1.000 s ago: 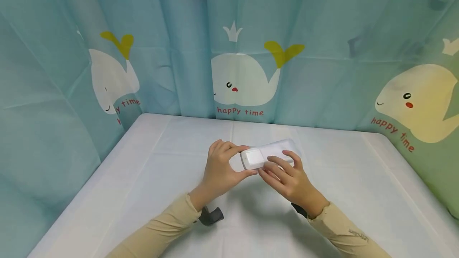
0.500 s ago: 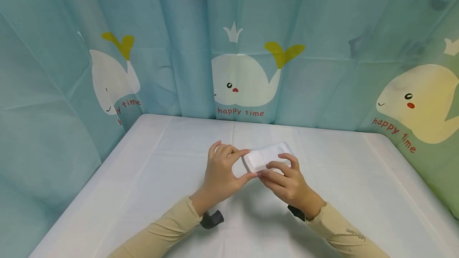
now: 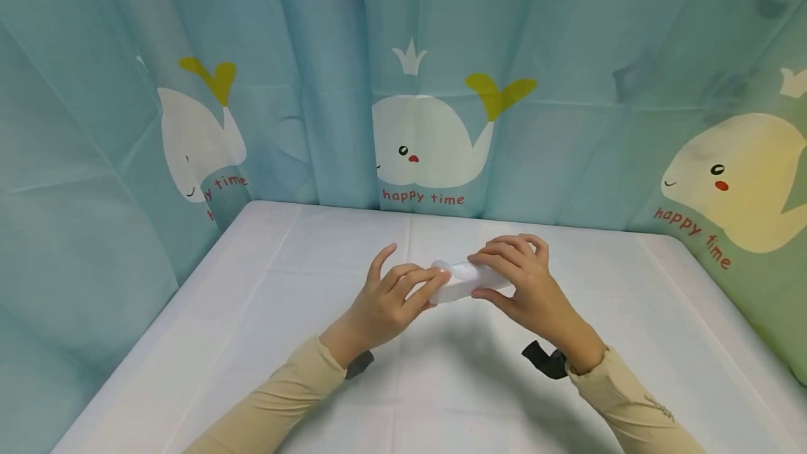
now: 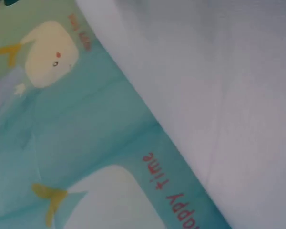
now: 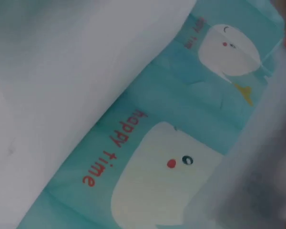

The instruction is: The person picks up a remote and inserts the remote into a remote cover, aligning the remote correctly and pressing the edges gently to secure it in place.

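Observation:
A white oblong object, long and box-like with rounded ends, is held between both hands above the white table in the head view. My left hand pinches its left end, with the little or outer finger raised away. At the other end my right hand grips it, fingers over the top and thumb along the near side. Its exact kind is unclear. In the right wrist view a blurred pale, smooth surface fills the right side, with bits of fingers at the edge. The left wrist view shows neither hand nor object.
The table wears a white cloth. Behind and beside it hangs a blue-green curtain printed with whales and the words "happy time". Black wrist straps show under the sleeves.
The white object has turned so its side faces the camera. My right hand has shifted up and over its right end. My left fingers have moved onto its left end.

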